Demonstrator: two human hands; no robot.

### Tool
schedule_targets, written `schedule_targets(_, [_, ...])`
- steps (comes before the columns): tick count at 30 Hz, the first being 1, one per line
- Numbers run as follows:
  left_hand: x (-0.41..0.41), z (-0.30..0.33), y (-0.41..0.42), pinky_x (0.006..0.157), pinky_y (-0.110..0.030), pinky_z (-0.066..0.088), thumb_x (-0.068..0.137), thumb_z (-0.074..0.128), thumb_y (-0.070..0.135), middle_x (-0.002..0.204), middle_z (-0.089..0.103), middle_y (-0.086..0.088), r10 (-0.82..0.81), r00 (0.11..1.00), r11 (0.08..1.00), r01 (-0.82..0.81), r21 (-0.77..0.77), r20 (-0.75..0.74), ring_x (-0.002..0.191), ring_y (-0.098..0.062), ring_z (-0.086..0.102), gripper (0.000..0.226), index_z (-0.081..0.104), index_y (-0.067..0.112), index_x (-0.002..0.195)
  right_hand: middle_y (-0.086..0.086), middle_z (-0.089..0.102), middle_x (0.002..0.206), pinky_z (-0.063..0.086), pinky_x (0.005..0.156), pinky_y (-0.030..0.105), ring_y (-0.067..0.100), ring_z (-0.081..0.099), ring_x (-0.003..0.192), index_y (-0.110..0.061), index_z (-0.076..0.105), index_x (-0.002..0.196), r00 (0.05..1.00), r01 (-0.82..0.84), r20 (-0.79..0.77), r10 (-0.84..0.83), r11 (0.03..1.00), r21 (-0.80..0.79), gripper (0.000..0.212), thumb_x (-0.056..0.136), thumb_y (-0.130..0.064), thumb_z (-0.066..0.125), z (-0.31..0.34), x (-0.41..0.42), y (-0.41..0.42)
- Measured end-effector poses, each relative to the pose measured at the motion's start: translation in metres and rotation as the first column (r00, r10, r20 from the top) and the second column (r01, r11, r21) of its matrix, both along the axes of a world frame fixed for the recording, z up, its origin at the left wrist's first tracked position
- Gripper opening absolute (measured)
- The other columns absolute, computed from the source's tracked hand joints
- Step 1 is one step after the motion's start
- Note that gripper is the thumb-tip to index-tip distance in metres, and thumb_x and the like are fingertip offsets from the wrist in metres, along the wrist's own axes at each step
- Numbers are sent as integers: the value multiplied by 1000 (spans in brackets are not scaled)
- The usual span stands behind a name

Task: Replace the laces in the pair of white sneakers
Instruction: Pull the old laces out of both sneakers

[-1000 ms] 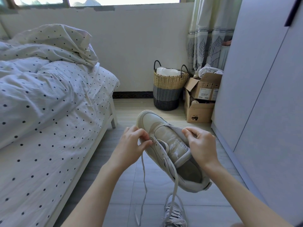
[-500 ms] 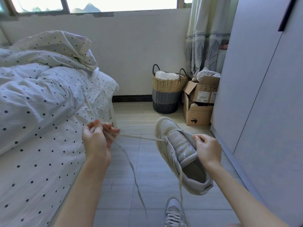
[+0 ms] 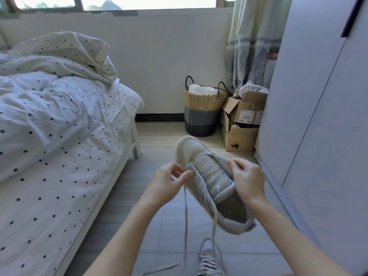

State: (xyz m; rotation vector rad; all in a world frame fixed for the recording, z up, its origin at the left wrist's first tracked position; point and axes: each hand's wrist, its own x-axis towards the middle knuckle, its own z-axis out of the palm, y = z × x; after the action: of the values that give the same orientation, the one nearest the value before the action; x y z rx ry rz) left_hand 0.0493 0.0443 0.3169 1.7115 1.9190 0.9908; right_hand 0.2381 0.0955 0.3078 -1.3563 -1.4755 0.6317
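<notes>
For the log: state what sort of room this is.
Most likely a bedroom in a home. A bed with a polka-dot duvet stands on the left, a wardrobe on the right, and a basket sits by the curtain under the window.

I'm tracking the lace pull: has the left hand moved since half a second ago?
Yes. The left hand has come back in from over the bed's edge to the held sneaker's eyelets, gripping the lace.
</notes>
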Motion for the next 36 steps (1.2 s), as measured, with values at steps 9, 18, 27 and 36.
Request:
schedule_targets(9, [-1,11,-1,73,-14,46,97,46,22,94,63,-7,1,951,989,-47,139,310,82,-12,59,21,58,8,88,-4,67,72,50,73,36,16,61,73,-13,72,95,999,-20,-49,19,1000,-19,18,92,-23,57,-2,-4,0])
schedule_targets(18, [-15,35,-10,64,-37,57,98,38,22,70,53,-4,-162,561,900,-254,355,812,58,-15,56,19,46,13,83,8,66,71,47,65,36,24,58,72,-12,70,84,989,128,93,-118,985,-115,23,94,-22,52,-14,7,9])
schedule_targets(27, [0,-7,0,73,-26,47,86,54,52,92,57,9,-3,997,999,0,-45,-73,80,-7,54,33,49,21,97,0,68,71,49,67,37,17,60,70,-15,72,85,991,10,131,-15,999,43,19,92,-23,56,-5,0,0])
schedule_targets(36, [-2,-2,-1,65,-9,36,91,57,24,84,55,-1,39,998,985,-30,168,-46,74,-6,51,19,65,11,79,1,69,69,48,71,37,18,61,72,-18,73,88,1000,-25,11,24,999,33,17,91,-25,58,2,-9,-4])
